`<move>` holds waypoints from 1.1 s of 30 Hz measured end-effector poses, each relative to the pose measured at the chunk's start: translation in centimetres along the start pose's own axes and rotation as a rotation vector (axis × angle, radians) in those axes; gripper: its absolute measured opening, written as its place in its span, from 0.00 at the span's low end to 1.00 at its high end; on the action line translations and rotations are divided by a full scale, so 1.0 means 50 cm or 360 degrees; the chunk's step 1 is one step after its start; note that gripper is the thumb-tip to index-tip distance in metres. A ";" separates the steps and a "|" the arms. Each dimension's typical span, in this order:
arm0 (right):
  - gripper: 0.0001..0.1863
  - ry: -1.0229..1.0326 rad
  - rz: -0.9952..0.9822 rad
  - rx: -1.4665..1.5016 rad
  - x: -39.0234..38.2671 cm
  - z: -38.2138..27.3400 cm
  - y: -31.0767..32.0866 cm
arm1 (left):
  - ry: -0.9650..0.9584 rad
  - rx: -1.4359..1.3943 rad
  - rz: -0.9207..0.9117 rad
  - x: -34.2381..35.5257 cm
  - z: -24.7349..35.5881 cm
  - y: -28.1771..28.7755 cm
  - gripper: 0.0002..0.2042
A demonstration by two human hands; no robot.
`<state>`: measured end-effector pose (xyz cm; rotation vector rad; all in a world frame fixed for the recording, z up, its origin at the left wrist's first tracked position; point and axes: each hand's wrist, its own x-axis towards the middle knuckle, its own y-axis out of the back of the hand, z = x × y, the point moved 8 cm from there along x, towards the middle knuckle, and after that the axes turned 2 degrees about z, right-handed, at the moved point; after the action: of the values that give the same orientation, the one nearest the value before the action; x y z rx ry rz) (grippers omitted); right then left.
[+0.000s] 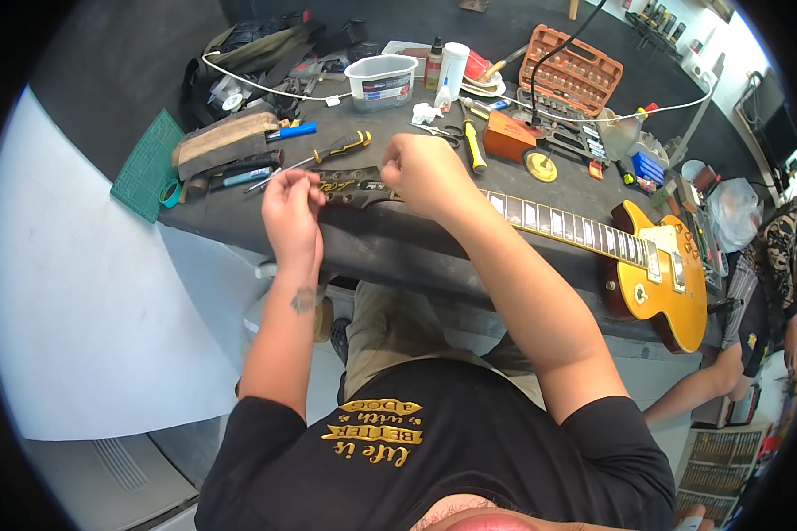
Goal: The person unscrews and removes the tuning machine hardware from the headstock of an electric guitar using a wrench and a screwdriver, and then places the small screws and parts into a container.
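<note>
An electric guitar with a gold body (642, 288) lies across the dark work table, its fretted neck (576, 227) running to the left. The black headstock (352, 188) is between my hands. My left hand (292, 199) is at the headstock's outer end, fingers curled and closed. Over the neck's end near the headstock, my right hand (423, 173) has its fingers pinched together. Anything held in either hand is too small or hidden to make out. A yellow-and-black screwdriver (345, 145) lies just beyond the headstock.
Behind the neck are a yellow-handled tool (474, 146), an orange-brown box (508, 135) and an open orange socket case (571, 71). A clear plastic tub (382, 84) stands farther back. A green cutting mat (146, 164) overhangs the left edge. Another person (722, 376) is at the right.
</note>
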<state>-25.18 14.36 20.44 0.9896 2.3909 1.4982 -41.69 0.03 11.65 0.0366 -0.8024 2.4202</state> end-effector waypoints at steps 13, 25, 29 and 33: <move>0.11 0.0924 -0.0233 0.0153 -0.233 -0.149 -0.040 | 0.1621 -0.0838 -0.0147 -0.331 -0.088 -0.072 0.17; 0.09 0.0653 0.0319 0.0754 -0.276 0.018 0.044 | 0.1756 0.0530 -0.1267 -0.237 -0.063 -0.051 0.08; 0.07 0.0478 0.0176 0.0722 -0.294 0.093 -0.006 | 0.0645 0.2056 -0.1930 -0.139 0.035 -0.112 0.07; 0.06 0.0171 0.0068 0.0921 -0.287 0.119 -0.024 | 0.0115 0.2525 -0.2202 -0.060 0.102 -0.166 0.08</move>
<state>-11.96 9.84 13.52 1.0808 2.9780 0.8897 -35.53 1.01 19.71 0.7736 1.0440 1.0860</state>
